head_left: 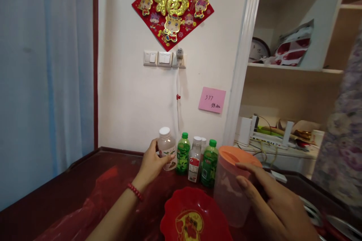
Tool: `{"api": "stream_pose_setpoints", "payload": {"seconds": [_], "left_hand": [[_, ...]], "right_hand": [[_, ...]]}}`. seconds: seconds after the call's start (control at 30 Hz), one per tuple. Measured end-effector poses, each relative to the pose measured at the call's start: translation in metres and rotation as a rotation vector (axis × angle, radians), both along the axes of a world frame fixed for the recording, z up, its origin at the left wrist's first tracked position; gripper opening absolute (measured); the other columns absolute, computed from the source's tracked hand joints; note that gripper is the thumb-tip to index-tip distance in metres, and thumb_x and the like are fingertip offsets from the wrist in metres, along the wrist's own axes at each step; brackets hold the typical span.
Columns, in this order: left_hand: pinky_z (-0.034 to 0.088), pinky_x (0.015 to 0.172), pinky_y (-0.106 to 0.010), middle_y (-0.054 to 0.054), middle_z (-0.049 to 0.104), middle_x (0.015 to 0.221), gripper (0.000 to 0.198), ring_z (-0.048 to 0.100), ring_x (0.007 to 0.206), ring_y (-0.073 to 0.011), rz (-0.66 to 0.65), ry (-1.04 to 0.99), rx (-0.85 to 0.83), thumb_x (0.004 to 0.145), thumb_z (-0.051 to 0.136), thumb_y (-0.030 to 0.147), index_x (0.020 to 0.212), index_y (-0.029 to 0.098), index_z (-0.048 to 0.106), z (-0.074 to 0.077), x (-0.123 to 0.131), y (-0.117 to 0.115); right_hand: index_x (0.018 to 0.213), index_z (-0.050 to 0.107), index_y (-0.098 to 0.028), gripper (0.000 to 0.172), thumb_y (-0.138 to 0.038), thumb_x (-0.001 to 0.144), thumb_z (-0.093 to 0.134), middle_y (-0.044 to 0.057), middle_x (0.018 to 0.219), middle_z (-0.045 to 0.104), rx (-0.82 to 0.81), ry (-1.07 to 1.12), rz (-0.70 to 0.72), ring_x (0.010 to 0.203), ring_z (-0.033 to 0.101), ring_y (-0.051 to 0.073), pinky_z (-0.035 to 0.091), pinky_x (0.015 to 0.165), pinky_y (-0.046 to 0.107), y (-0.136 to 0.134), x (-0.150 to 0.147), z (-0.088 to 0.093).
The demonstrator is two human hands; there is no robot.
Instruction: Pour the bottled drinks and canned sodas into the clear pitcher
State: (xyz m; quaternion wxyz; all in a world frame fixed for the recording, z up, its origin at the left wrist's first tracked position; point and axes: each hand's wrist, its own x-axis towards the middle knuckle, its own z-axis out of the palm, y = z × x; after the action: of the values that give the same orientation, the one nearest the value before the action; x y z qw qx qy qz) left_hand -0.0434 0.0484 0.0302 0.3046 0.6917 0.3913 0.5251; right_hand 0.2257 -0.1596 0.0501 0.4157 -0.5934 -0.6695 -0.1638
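Observation:
My left hand [151,162], with a red bead bracelet at the wrist, is closed around a clear bottle [167,147] with a white cap. Its thumb lies across the printed label, and the other fingers are partly behind the bottle. My right hand [271,199] is in front of a translucent plastic pitcher [230,192] with an orange lid [232,154]. Thumb and forefinger are apart there; the remaining fingers are mostly hidden, and contact with the pitcher is unclear. Between the hands stand two green bottles [183,154] and a white-capped bottle [194,162], with another white cap behind.
A red scalloped plate [198,199] lies in front of the bottles on the dark red table [121,188]. Red plastic film [96,203] is at left. A white cable [177,116] hangs behind. Round metallic lids [343,228] sit at lower right, and a router [267,139] beyond.

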Motion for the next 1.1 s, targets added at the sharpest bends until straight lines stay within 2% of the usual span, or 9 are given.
{"api": "stream_pose_setpoints", "payload": {"seconds": [0.17,0.23,0.3,0.37,0.5,0.7,0.9,1.03,1.1], "left_hand": [[0.052,0.089,-0.040,-0.010,0.072,0.112,0.058,0.068,0.103,-0.0299,0.034,0.093,-0.067,0.067,0.079,0.040,0.114,0.018,0.054,-0.030,0.003,0.015],[0.052,0.089,-0.040,-0.011,0.071,0.113,0.058,0.068,0.104,-0.0302,0.039,0.123,-0.086,0.067,0.078,0.041,0.115,0.018,0.053,-0.037,0.004,0.021],[0.052,0.089,-0.040,-0.012,0.071,0.114,0.057,0.068,0.104,-0.0303,0.047,0.147,-0.098,0.068,0.076,0.040,0.115,0.017,0.053,-0.041,0.005,0.027],[0.053,0.089,-0.040,-0.013,0.071,0.114,0.056,0.068,0.105,-0.0305,0.059,0.165,-0.105,0.069,0.075,0.040,0.115,0.017,0.052,-0.043,0.006,0.033],[0.054,0.088,-0.039,-0.013,0.071,0.112,0.053,0.070,0.104,-0.0308,0.069,0.194,-0.112,0.067,0.075,0.038,0.110,0.018,0.052,-0.048,0.009,0.040],[0.055,0.088,-0.042,-0.009,0.075,0.100,0.045,0.072,0.101,-0.0341,0.067,0.225,-0.137,0.063,0.077,0.035,0.099,0.021,0.054,-0.059,0.011,0.039],[0.056,0.092,-0.044,-0.014,0.076,0.108,0.064,0.071,0.108,-0.0379,0.054,0.166,-0.179,0.049,0.084,0.039,0.103,0.020,0.055,-0.049,0.007,0.038],[0.049,0.103,-0.050,-0.028,0.063,0.130,0.082,0.057,0.129,-0.0449,0.180,0.068,-0.174,0.047,0.083,0.053,0.113,0.015,0.052,-0.027,-0.001,0.030],[0.047,0.106,-0.049,-0.028,0.061,0.133,0.082,0.055,0.131,-0.0432,0.209,0.010,-0.145,0.051,0.079,0.063,0.112,0.014,0.053,-0.014,-0.003,0.021]], "right_hand": [[0.120,0.063,-0.031,0.025,-0.045,0.106,0.049,-0.002,0.101,0.074,0.062,0.026,0.006,0.081,0.073,0.020,0.054,0.060,0.025,0.001,-0.013,0.004],[0.098,0.065,-0.027,0.026,-0.044,0.106,0.048,-0.003,0.082,0.071,0.097,0.086,0.014,0.066,0.068,0.018,0.047,0.054,0.025,0.000,-0.017,0.008],[0.075,0.056,-0.024,0.037,-0.043,0.106,0.046,-0.004,0.063,0.060,0.134,0.119,0.028,0.051,0.057,0.015,0.038,0.048,0.026,-0.001,-0.021,0.012],[0.066,0.046,-0.023,0.044,-0.043,0.105,0.045,-0.005,0.055,0.050,0.170,0.121,0.033,0.045,0.048,0.014,0.030,0.046,0.028,-0.002,-0.022,0.015],[0.064,0.038,-0.023,0.046,-0.043,0.106,0.045,-0.005,0.054,0.044,0.217,0.143,0.049,0.045,0.044,0.014,0.026,0.048,0.028,-0.004,-0.023,0.019],[0.067,0.043,-0.022,0.048,-0.049,0.106,0.045,-0.002,0.061,0.048,0.144,0.319,0.148,0.056,0.045,0.016,0.023,0.058,0.030,-0.008,-0.027,0.022],[0.065,0.038,-0.022,0.051,-0.053,0.105,0.043,-0.002,0.060,0.044,0.111,0.485,0.302,0.058,0.040,0.016,0.022,0.057,0.029,0.000,-0.027,0.023],[0.066,0.037,-0.023,0.056,-0.062,0.105,0.040,-0.004,0.058,0.041,0.049,0.617,0.402,0.054,0.041,0.014,0.025,0.051,0.026,0.014,-0.022,0.014],[0.068,0.037,-0.023,0.057,-0.068,0.104,0.039,-0.005,0.056,0.038,0.023,0.693,0.444,0.051,0.040,0.014,0.026,0.047,0.024,0.020,-0.020,0.009]]}}
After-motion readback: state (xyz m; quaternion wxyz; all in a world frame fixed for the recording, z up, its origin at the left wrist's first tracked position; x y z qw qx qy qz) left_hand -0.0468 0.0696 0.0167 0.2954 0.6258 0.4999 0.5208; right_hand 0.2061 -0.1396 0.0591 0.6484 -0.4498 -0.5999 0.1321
